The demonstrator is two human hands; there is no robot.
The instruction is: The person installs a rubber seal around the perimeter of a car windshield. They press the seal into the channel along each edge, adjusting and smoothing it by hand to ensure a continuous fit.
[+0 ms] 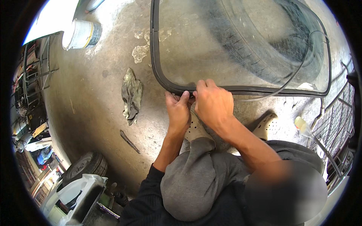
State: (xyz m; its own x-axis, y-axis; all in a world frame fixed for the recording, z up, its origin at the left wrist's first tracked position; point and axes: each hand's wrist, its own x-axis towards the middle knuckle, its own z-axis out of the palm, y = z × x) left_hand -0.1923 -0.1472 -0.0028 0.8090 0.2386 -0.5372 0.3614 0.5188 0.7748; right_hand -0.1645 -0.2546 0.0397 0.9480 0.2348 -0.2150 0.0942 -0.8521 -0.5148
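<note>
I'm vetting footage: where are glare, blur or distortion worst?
Head view: glare bleaches the upper left beside the white cylindrical can; heavy blur sits at lower right; the grey wire mesh looks warped; bare left hand and bare right hand look sharp.

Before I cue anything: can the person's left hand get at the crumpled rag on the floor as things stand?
Likely yes, though the left hand is busy at the black rubber seal edging the glass pane: the crumpled rag lies to its left, with nothing visible standing between them.
</note>
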